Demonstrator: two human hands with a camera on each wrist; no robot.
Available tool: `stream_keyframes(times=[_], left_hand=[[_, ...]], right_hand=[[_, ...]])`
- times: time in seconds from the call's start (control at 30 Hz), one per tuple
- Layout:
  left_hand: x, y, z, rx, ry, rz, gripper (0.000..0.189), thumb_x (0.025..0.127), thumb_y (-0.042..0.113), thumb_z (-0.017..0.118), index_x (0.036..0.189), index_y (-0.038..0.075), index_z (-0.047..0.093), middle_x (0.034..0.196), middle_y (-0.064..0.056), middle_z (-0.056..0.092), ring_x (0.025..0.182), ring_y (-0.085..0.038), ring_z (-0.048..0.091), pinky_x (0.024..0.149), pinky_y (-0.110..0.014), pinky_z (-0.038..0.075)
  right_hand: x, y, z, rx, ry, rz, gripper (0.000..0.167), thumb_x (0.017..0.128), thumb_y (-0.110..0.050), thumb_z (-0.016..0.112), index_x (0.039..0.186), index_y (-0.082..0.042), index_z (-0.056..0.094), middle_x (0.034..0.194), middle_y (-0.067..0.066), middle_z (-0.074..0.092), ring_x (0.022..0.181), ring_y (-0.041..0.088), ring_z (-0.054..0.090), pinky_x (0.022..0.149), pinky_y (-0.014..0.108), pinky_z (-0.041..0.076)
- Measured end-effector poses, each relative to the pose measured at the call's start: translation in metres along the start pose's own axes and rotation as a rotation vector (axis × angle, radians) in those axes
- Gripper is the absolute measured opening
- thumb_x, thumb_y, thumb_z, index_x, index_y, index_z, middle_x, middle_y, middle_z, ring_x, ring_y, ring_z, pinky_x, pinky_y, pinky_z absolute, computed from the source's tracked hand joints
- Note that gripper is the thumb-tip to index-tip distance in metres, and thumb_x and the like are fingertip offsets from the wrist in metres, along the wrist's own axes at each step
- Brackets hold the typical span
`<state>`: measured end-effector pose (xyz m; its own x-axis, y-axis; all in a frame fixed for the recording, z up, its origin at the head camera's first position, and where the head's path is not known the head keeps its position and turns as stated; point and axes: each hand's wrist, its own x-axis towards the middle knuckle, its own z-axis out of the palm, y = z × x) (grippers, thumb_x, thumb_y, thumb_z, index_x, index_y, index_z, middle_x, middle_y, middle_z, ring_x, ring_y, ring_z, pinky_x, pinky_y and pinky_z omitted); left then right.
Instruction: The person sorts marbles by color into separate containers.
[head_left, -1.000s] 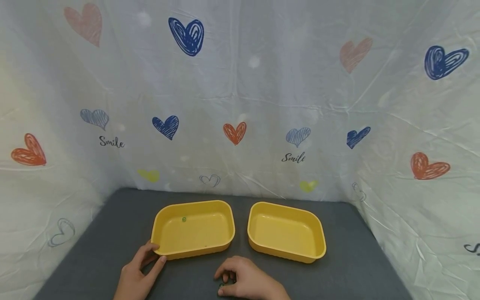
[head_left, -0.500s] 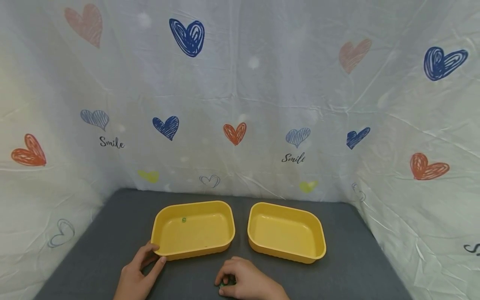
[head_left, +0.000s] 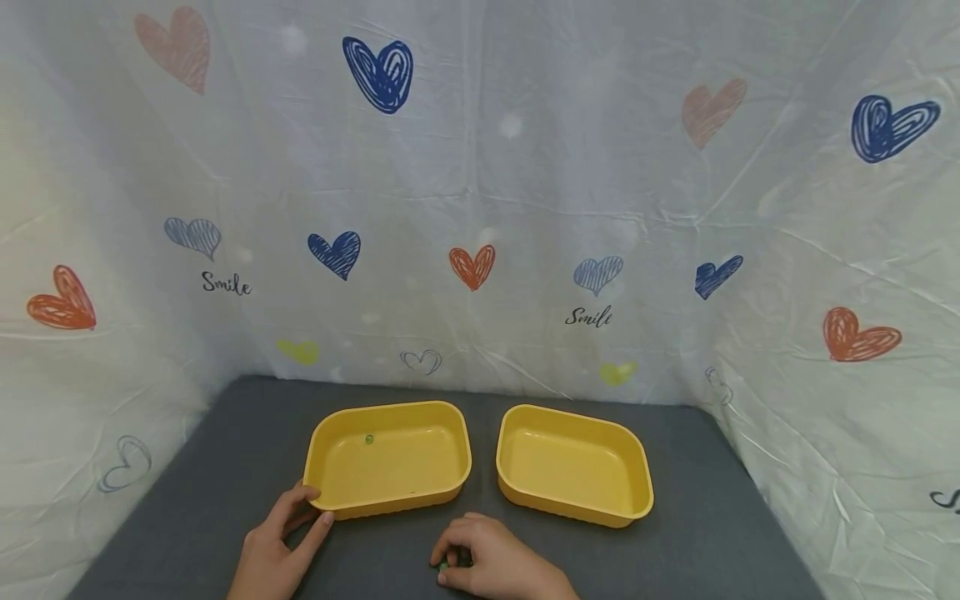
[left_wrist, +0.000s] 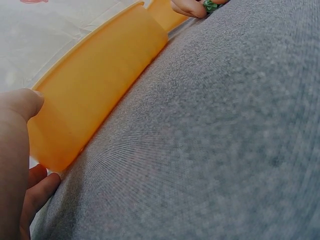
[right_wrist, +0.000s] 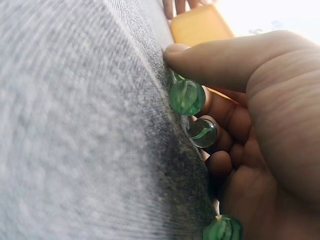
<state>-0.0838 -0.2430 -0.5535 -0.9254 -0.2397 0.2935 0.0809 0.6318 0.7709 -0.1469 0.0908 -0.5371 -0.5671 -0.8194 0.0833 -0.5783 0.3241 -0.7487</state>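
Note:
My left hand [head_left: 276, 546] holds the near left corner of the left yellow tray [head_left: 393, 504], with the thumb on the outer wall and the fingers at the side. A small green marble [head_left: 369, 439] lies inside that tray. In front of the trays, my right hand [head_left: 495, 557] is low over the grey cloth, fingers curled round several glass marbles. The right wrist view shows a green marble [right_wrist: 187, 97] by the thumb, a clear marble with a green swirl [right_wrist: 203, 132] against the fingers, and another green marble [right_wrist: 223, 228] lower down near the palm.
A second yellow tray [head_left: 562, 503] stands to the right, with a narrow gap between the two. Grey cloth [head_left: 705, 517] covers the table. A white curtain [head_left: 525, 192] printed with hearts hangs behind and along both sides.
The right hand's fingers have drawn in slightly round the marbles, staying in the same spot. The left hand and both trays have stayed in place.

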Motion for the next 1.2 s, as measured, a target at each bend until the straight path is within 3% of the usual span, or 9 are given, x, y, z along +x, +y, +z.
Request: stream_keyframes(times=[0.33,0.57,0.8,1.2], left_hand=[[0.000,-0.001,0.000,-0.009,-0.010,-0.015,0.035,0.103,0.021,0.082,0.132,0.014,0.064,0.139,-0.022,0.068,0.107,-0.032,0.079,0.082,-0.036,0.069],[0.000,0.000,-0.001,-0.005,-0.013,-0.029,0.035,0.103,0.022,0.082,0.133,0.015,0.064,0.138,-0.017,0.070,0.107,-0.032,0.079,0.084,-0.039,0.069],[0.001,0.001,-0.002,-0.005,-0.044,-0.038,0.036,0.105,0.028,0.080,0.134,0.016,0.063,0.136,-0.014,0.070,0.110,-0.031,0.078,0.086,-0.038,0.068],[0.001,0.000,-0.002,0.009,-0.027,-0.027,0.036,0.104,0.032,0.080,0.132,0.016,0.063,0.132,-0.012,0.072,0.109,-0.031,0.078,0.086,-0.039,0.068]], right_hand=[[0.001,-0.002,-0.001,0.035,0.003,0.038,0.005,0.106,-0.025,0.077,0.111,-0.025,0.079,0.093,-0.020,0.065,0.083,-0.008,0.056,0.076,0.015,0.052],[0.004,0.001,0.002,0.250,0.047,0.117,0.003,0.104,-0.017,0.079,0.107,-0.016,0.078,0.084,-0.014,0.068,0.071,-0.003,0.061,0.066,0.017,0.056],[0.003,0.000,0.003,0.338,0.088,0.166,0.006,0.104,-0.018,0.078,0.109,-0.014,0.078,0.085,-0.010,0.070,0.070,0.001,0.061,0.063,0.019,0.055],[0.004,-0.010,-0.007,0.292,0.157,0.114,0.006,0.104,-0.017,0.077,0.109,-0.012,0.077,0.089,-0.010,0.071,0.073,0.002,0.064,0.066,0.021,0.058]])
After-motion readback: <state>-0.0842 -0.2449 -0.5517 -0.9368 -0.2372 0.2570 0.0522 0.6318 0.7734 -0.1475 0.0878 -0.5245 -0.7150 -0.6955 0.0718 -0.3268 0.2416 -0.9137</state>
